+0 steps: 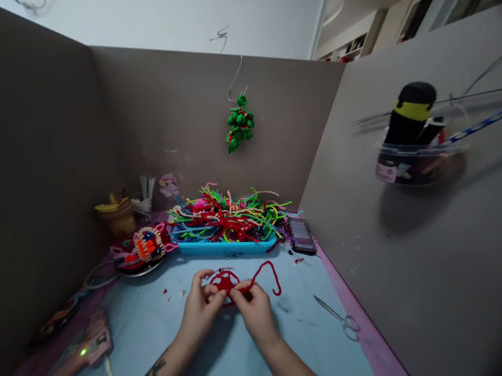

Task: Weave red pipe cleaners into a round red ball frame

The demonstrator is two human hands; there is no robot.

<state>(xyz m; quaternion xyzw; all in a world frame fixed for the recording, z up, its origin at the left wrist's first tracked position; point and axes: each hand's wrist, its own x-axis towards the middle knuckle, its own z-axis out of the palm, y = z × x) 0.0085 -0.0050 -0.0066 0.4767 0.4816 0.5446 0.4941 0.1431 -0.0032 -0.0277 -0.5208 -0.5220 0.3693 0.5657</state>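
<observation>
Between my two hands, just above the blue table cover, is a red pipe-cleaner ring (224, 281) with a star-like shape inside it. My left hand (201, 304) grips its left side between thumb and fingers. My right hand (257, 312) pinches the right side, where a loose length of red pipe cleaner (271, 264) rises, bends over and ends in a small hook. The fingertips cover part of the ring's lower edge, so the join there is hidden.
A blue tray (225, 248) heaped with colourful pipe cleaners stands behind my hands. Scissors (338, 316) lie right, and a phone (302, 236) back right. At left are a plate of pipe-cleaner figures (145, 251) and a glue gun (92, 339) with a green light. Grey panels (277, 124) enclose the table.
</observation>
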